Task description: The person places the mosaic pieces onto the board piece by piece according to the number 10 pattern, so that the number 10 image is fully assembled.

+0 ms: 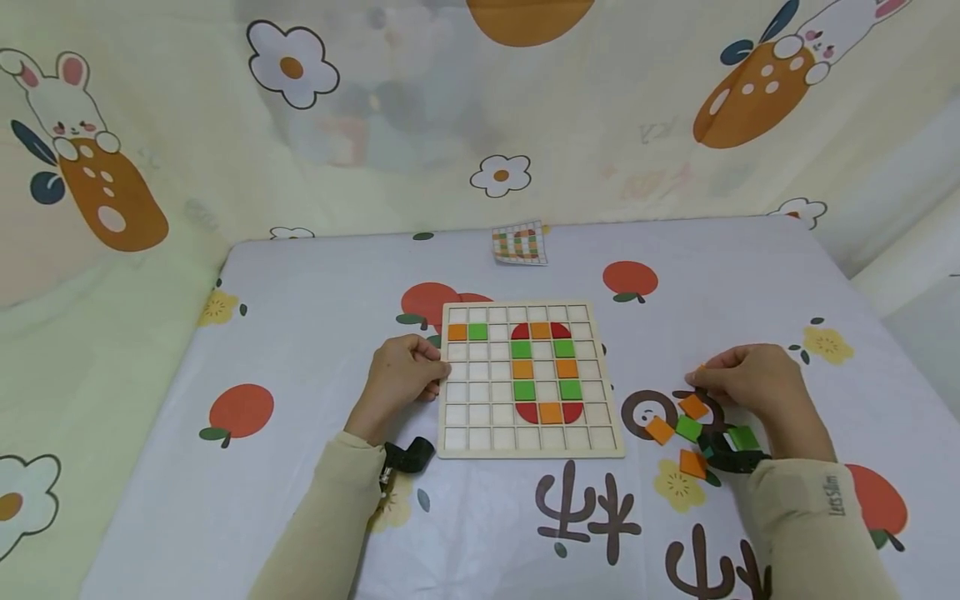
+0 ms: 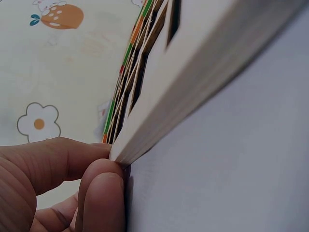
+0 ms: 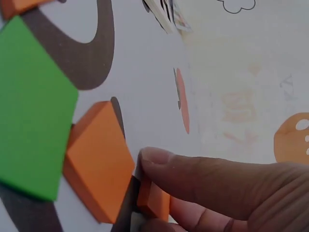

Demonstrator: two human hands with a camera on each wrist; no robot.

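Note:
A wooden grid board lies flat on the table. On its right side, green, orange and rounded red tiles form a ring; one orange tile and one green tile sit at its upper left. My left hand pinches the board's left edge, as the left wrist view shows close up. To the right of the board, my right hand holds a small orange tile between thumb and fingers. Loose orange tiles and green tiles lie just below that hand.
Behind the board, a small pattern card with a coloured grid stands near the table's back edge. A printed white cloth covers the table, and a patterned curtain hangs behind it. Dark wrist straps sit at both cuffs.

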